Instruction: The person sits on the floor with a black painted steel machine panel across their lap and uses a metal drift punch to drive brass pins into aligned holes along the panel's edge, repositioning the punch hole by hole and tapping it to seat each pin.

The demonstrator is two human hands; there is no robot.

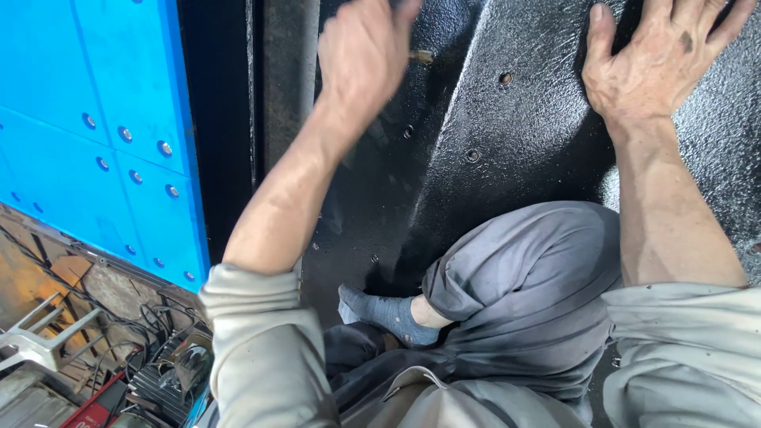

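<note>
Two hands worked: my left hand (366, 49) pinched a small bolt (422, 56) at the black coated panel (523, 119); my right hand (654, 55) lay flat, released, bracing; steadiness seemed key.

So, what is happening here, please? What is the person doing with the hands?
A person crouches on a black, rough-coated metal panel that has several small holes. The left hand is closed around a small tool or fastener, whose brownish tip shows beside the fingers; what it is exactly cannot be told. The right hand lies flat and open on the panel. One foot in a grey sock rests below. A blue panel with bolts stands to the left, above cables and equipment.
</note>
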